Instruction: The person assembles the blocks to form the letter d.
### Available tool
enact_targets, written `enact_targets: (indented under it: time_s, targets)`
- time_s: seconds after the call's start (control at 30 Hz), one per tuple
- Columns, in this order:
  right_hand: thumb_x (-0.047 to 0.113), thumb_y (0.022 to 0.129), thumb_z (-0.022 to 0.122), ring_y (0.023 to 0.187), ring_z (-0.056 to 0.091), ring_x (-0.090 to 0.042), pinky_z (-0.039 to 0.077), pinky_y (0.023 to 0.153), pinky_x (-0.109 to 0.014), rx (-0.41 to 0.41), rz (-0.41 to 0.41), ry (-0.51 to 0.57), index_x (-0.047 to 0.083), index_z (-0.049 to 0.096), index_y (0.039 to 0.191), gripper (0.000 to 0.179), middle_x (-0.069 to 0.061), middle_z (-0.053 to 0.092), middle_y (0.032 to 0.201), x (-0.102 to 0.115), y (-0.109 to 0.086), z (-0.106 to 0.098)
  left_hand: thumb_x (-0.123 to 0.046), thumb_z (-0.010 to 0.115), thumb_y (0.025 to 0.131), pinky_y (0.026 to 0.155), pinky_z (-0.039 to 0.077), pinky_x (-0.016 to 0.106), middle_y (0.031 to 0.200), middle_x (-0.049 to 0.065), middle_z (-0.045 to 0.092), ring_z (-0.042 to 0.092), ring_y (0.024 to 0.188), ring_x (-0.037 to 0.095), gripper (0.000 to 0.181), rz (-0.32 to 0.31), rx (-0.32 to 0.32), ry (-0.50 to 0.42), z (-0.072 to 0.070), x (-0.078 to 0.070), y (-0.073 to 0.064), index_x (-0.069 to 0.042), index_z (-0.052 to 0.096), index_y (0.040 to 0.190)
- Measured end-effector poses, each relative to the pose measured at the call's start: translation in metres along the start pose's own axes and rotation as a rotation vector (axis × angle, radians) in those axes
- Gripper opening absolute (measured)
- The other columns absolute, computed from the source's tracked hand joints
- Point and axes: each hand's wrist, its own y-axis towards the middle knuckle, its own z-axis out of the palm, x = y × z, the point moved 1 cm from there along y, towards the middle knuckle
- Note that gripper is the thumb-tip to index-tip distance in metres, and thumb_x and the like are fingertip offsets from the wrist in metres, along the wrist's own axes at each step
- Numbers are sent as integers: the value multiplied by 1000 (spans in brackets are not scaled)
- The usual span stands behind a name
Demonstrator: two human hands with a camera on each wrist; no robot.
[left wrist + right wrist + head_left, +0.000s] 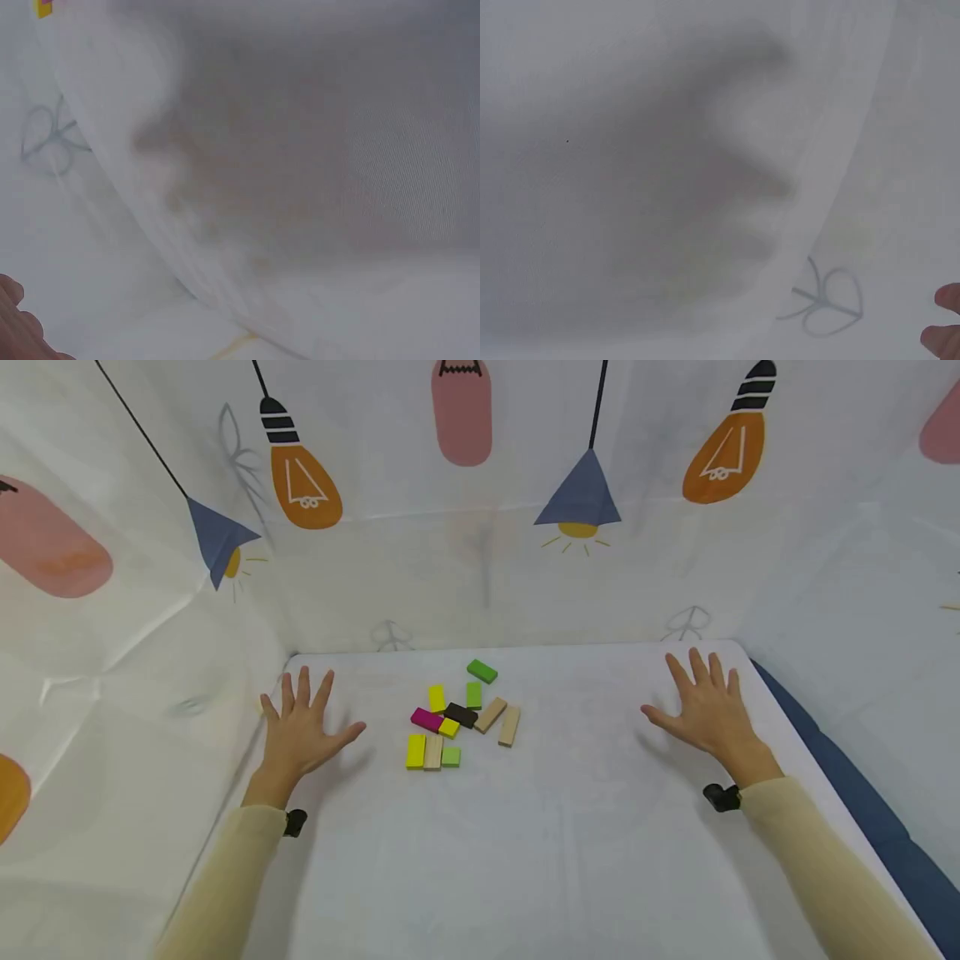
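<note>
My left hand (298,733) is spread over the left side of the white table, palm down, holding nothing. Over the right side, my right hand (708,714) is spread too, its thumb pointing inward. Between them, nearer the left hand, lies a loose group of small blocks. A magenta block (427,720), a dark block (461,715) and a small yellow block (448,728) lie close together. Plain wooden blocks (508,727) are at the group's right and front, and a green block (482,671) is farthest back. Only fingertips show in the left wrist view and right wrist view, beside hand shadows.
The white table (570,852) meets a white cloth backdrop (480,568) printed with lamps and bulbs behind and at the left. A dark blue surface (840,777) runs along the right edge. Each wrist wears a small black device (722,797).
</note>
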Motion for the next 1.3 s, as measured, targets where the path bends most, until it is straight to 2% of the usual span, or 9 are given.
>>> enact_targets:
  time_s: [0.27,0.4,0.53,0.83,1.1,1.3]
  targets:
    - [60,87,69,146,21,-62,16,114,-79,-87,-16,50,3,32,157,98,-36,27,161,15,3,-4,-75,54,89,113,-8,82,171,25,-3,-9,156,53,105,-12,-73,-70,-4,-16,-6,-21,9,167]
    - [59,88,69,147,21,-61,17,115,-78,-75,-23,83,3,32,158,97,-35,27,161,25,5,-2,-73,57,89,113,-5,82,172,24,1,-6,156,53,104,-13,-101,-128,-2,-24,-7,-21,11,167]
    - [58,89,68,148,22,-58,19,116,-76,-45,-41,114,4,31,159,96,-34,28,161,37,4,3,-73,57,89,113,-1,83,171,25,4,-3,155,55,104,-5,-75,-136,3,-31,-9,-20,13,167]
    - [53,90,70,144,32,-55,33,109,-75,-14,-80,227,7,32,160,92,-31,33,160,60,-3,24,-73,58,88,116,2,79,172,22,7,-3,157,51,103,7,-22,-181,16,-54,-7,-22,15,167]
    - [53,90,72,147,34,-49,34,114,-67,29,-114,356,8,30,161,94,-28,33,162,86,3,46,-74,58,87,121,8,74,173,18,7,-4,158,47,104,22,64,-194,28,-75,-5,-23,15,167]
    - [53,89,72,148,34,-47,34,117,-65,55,-119,394,7,29,161,96,-25,33,162,102,7,58,-72,61,87,120,11,73,173,18,10,-1,158,47,103,53,67,-218,34,-86,-3,-22,18,166]
